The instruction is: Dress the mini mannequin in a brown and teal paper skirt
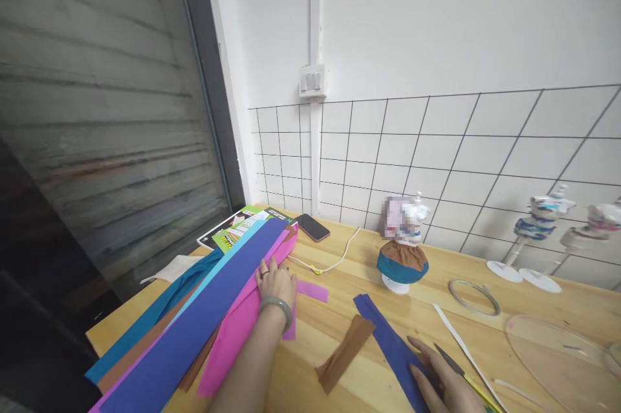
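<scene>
My left hand lies flat with fingers stretched out on a bright pink strip of cloth-like sheet. Beside it runs a long dark blue strip, on top of a stack with a light blue strip, a brown strip and a teal strip. At the lower right, my right hand touches a shorter dark blue strip, thumb and finger apart. A dark-bladed tool with a yellow handle lies against that hand; its kind is partly hidden. A brown piece overlaps the blue strip's edge.
At the back stand a small dress form in a brown and teal skirt and two more forms on white bases. A phone, booklets, a white cord, a coiled ring and a clear disc lie about.
</scene>
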`<state>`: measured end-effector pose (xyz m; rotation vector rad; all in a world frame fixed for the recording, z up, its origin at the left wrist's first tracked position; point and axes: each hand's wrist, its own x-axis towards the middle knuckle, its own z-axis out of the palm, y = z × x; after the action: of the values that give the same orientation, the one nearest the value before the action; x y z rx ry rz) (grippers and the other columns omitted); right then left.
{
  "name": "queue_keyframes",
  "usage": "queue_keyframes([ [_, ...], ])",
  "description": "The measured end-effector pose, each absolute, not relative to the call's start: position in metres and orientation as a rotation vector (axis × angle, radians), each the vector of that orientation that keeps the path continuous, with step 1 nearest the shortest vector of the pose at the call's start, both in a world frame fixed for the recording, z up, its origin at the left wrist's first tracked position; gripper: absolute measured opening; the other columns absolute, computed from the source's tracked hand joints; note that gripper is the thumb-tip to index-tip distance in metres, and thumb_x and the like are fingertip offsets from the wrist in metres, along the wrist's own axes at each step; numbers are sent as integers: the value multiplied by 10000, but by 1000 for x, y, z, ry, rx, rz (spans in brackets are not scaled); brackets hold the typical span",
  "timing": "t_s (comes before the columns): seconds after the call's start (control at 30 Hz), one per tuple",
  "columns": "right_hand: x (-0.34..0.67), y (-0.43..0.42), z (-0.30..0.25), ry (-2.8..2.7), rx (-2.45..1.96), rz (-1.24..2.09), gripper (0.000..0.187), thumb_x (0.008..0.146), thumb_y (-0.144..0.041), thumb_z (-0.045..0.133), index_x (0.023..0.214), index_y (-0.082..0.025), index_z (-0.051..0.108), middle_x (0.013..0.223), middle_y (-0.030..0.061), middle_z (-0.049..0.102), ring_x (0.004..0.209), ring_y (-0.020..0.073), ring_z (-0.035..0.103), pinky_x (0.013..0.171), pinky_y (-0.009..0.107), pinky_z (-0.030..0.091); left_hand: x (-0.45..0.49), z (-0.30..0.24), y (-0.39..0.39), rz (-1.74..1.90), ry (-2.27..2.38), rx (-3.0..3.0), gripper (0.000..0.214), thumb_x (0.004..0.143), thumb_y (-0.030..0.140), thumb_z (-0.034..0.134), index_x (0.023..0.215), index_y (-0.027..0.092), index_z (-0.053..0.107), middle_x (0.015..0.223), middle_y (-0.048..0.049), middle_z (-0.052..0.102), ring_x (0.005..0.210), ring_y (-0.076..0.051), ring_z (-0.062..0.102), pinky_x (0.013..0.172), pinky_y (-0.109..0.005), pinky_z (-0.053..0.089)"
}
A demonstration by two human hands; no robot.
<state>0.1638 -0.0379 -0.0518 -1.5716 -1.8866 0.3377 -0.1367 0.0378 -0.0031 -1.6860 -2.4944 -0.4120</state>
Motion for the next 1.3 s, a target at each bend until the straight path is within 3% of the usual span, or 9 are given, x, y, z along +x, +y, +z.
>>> queue_keyframes([
  [0.13,164,-38,-52,-1877,-1563,374,353,768,-349,436,1034,-177,590,1006,65,664,935,228,608,783,330,510,-136,-8,39,-385,-2506,-1698,326,764,321,418,1003,186,595,1218,-75,487,1190,-292,307,984,-437,175],
  [0.3,157,-44,-39,-1959,-1525,371,336,804,-349,406,1024,-177,595,1042,59,649,970,196,591,822,291,488,-135,-6,39,-392,-2498,-1696,384,767,315,400,1083,152,544,1193,-106,502,1189,-294,304,982,-442,170],
  [0.63,158,-49,-24,-2132,-1325,-33,300,798,-330,456,1027,-209,608,1056,72,635,973,233,581,843,380,476,-139,-14,42,-303,-2536,-1705,366,759,370,404,1021,178,574,1162,-96,522,1179,-291,326,949,-433,218],
  [0.9,141,-55,-22,-2412,-1133,89,276,817,-236,433,1017,-227,624,1061,53,638,1000,210,569,856,315,468,-137,-20,40,-255,-2523,-1700,431,798,387,330,1124,175,516,1228,-100,476,1184,-291,317,957,-452,198],
  [1.17,140,-56,-22,-2417,-1177,118,299,837,-250,389,1011,-215,629,1070,66,631,1008,211,563,875,321,450,-133,-16,37,-248,-2492,-1719,416,806,382,337,1092,152,533,1135,-133,522,1132,-294,368,916,-453,254],
  [1.3,143,-54,-25,-2412,-1164,85,291,836,-260,393,982,-211,640,1048,67,641,965,202,587,849,303,468,-135,-9,37,-253,-2464,-1761,393,805,417,351,1020,171,568,1044,-111,559,1027,-266,464,855,-393,332],
])
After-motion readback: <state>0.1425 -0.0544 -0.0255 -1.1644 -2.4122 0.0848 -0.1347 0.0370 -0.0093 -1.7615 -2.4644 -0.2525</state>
